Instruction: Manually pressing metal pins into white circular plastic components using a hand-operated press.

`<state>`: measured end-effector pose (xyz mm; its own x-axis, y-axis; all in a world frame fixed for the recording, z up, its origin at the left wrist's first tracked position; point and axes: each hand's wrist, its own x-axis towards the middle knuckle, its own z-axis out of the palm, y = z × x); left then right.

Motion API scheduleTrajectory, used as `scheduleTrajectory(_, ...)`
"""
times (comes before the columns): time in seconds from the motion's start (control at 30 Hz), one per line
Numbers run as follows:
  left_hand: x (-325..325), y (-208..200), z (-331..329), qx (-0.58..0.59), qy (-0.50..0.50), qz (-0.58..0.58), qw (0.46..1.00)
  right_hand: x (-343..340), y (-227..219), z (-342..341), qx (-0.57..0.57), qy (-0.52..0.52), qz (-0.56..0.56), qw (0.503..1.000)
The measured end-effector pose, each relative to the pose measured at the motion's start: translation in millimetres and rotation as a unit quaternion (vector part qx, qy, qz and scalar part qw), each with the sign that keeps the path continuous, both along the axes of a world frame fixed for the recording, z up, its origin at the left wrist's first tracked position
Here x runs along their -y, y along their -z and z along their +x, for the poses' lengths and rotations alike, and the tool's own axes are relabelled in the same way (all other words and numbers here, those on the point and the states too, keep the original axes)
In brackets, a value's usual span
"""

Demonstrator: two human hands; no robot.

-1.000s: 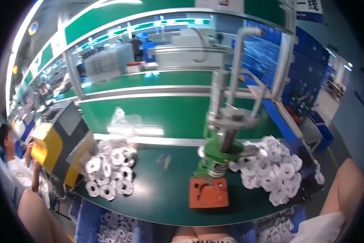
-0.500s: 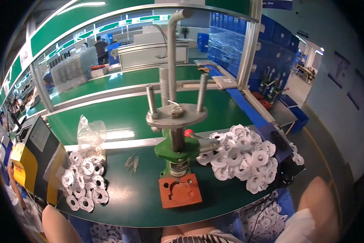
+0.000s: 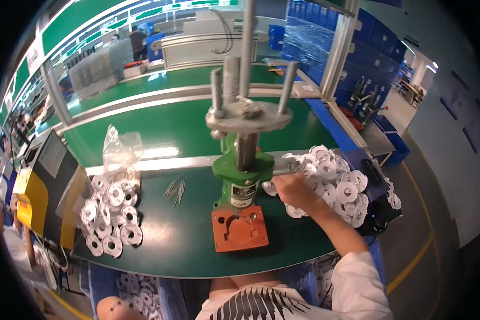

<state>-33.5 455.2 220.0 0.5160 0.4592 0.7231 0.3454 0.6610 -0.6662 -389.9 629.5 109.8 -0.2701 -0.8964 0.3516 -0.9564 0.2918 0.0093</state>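
My right hand [image 3: 293,190] reaches in from the lower right to the near left edge of a heap of white plastic rings [image 3: 330,181]. Its fingers curl down and close on a white plastic ring [image 3: 270,188] at the heap's left end; the fingertips are partly hidden. Just left of that hand stands a green hand press [image 3: 242,168] with a grey metal plate and upright rods. An orange fixture block [image 3: 240,230] with a round recess sits at its base, and no ring lies in the recess. My left hand is out of view.
More white rings [image 3: 112,213] lie at the left beside a clear plastic bag [image 3: 121,152]. Several thin metal pins [image 3: 177,189] are on the dark green table [image 3: 170,250]. A yellow and black machine [image 3: 42,186] stands at far left. Blue bins [image 3: 104,282] with white rings are below the table.
My right hand has come into view and reached the right-hand heap of rings. The camera has shifted, so the press and table appear higher in the picture.
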Motion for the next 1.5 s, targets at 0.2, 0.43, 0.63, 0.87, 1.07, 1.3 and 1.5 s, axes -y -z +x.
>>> scheduleTrajectory(0.2,-3,98,-2,0.155,-0.054,0.292,0.942,85,30,-12,-0.133,-0.115,-0.084,0.981)
scheduleTrajectory(0.43,8,188,-24,0.537,-0.105,0.309,0.778,112,33,-20,-0.09,0.022,0.093,0.991)
scheduleTrajectory(0.63,16,209,-24,0.596,-0.09,0.353,0.716,116,20,-5,-0.11,0.081,0.119,0.984)
scheduleTrajectory(0.87,17,218,-25,0.582,-0.077,0.412,0.697,106,99,-82,0.063,0.003,-0.119,0.991)
scheduleTrajectory(1.07,19,214,-24,0.584,-0.078,0.424,0.687,5,75,-57,0.114,0.089,0.093,0.985)
scheduleTrajectory(1.3,23,183,-28,0.516,-0.081,0.231,0.821,-67,-6,75,-0.057,-0.003,-0.126,0.99)
scheduleTrajectory(1.5,-13,144,-83,0.532,0.004,0.201,0.822,-58,2,119,0.036,-0.132,-0.163,0.977)
